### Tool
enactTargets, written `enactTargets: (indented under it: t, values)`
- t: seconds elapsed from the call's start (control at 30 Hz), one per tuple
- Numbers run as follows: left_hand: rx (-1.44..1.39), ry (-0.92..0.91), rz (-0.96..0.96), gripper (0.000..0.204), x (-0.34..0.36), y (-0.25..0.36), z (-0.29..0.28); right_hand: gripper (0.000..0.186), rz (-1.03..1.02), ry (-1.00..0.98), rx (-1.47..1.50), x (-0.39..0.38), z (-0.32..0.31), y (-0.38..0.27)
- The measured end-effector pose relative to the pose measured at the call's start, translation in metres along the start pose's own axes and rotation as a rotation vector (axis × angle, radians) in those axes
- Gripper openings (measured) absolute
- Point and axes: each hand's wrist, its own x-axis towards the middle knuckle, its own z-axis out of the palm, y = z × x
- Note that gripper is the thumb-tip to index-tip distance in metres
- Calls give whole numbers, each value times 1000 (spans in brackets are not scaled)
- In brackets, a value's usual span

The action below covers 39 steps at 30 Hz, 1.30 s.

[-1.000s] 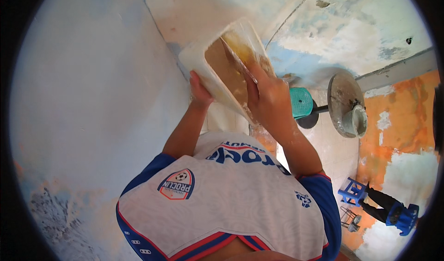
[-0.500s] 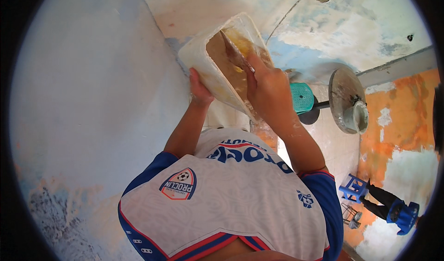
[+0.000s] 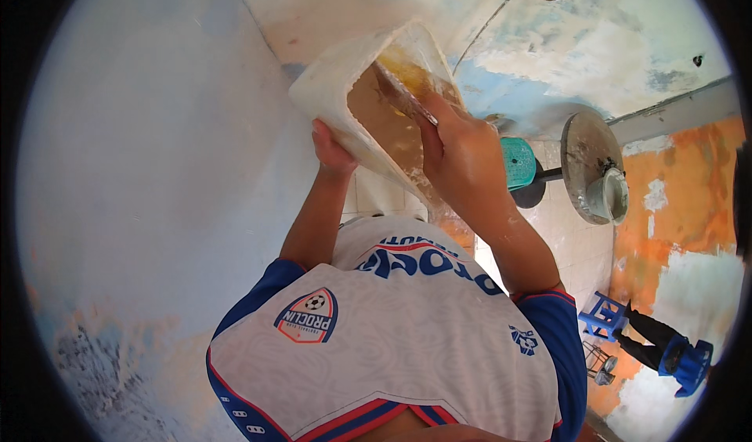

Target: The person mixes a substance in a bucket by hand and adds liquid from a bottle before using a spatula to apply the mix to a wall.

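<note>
A white rectangular plastic tub (image 3: 323, 83) is held up in front of me, tilted with its opening toward my right hand. My left hand (image 3: 335, 149) grips it from the near left side, thumb along the outer wall and the other fingers hidden beneath. Inside lies beige-brown paste (image 3: 399, 138), and yellow shows on the far inner wall. My right hand (image 3: 468, 154) reaches over the rim, closed around what looks like a putty knife (image 3: 405, 93). The blade's thin, smeared edge points into the tub; its handle is hidden in my fingers.
Patchy painted walls (image 3: 157, 144) stand close on the left and ahead. To the right are a teal stool (image 3: 517, 162) and a round table (image 3: 578, 156) bearing a grey bucket (image 3: 603, 199). Farther right, a person in blue (image 3: 691, 368) is near a blue stool (image 3: 601, 317).
The tub has tipped a little, showing more of its outer wall on the left. My right hand and the putty knife have shifted slightly right, still inside the tub.
</note>
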Motion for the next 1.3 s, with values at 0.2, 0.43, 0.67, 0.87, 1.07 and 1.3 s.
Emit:
enactTargets:
  t: [0.2, 0.43, 0.67, 0.87, 1.07, 1.3]
  values:
    - [-199, 109, 5, 84, 6, -23, 3, 14, -68, 44, 14, 3, -1, 2]
    - [-80, 66, -3, 86, 5, -18, 5, 11, -49, 92, 20, 3, -11, -4]
    - [-304, 17, -66, 91, 8, -24, 8, 7, 5, 14, 29, 5, -4, 0]
    - [-149, 45, -78, 88, 12, -16, 17, 9, 31, 63, 59, -3, -5, 1]
    - [-85, 114, -114, 81, 12, -24, 8, 16, 4, 66, -22, 2, 17, 17]
    - [-176, 95, -111, 80, 10, -35, -4, 19, 31, 76, 32, 2, 6, 12]
